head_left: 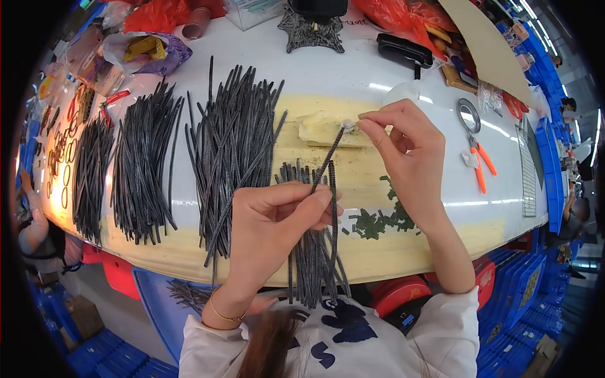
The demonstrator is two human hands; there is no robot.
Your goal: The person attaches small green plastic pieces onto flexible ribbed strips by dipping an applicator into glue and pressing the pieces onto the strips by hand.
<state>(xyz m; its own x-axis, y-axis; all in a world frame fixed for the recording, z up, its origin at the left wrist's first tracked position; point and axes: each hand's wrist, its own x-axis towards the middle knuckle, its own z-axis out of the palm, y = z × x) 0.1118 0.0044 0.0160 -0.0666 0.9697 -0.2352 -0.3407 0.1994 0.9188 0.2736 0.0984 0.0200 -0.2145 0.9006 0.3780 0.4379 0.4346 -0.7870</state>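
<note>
My left hand [277,217] is closed on a thin dark ribbed strip [328,159], gripping its lower part between thumb and fingers. The strip slants up to the right, and a small whitish piece [348,125] sits at its upper tip. Just right of that tip, my right hand [406,142] makes a pinch; whatever is between its thumb and forefinger is too small to name. Below and behind my left hand lies a bundle of similar strips [309,271], partly hidden by the hand. A pale yellowish block [315,133] lies behind the strip's tip.
Larger piles of dark strips [236,126] lie to the left. Short dark green pieces [370,225] are scattered near my right forearm. Orange-handled scissors [484,165] and a grey tape roll [468,113] lie at right. A black stapler-like object [405,51] stands at the back.
</note>
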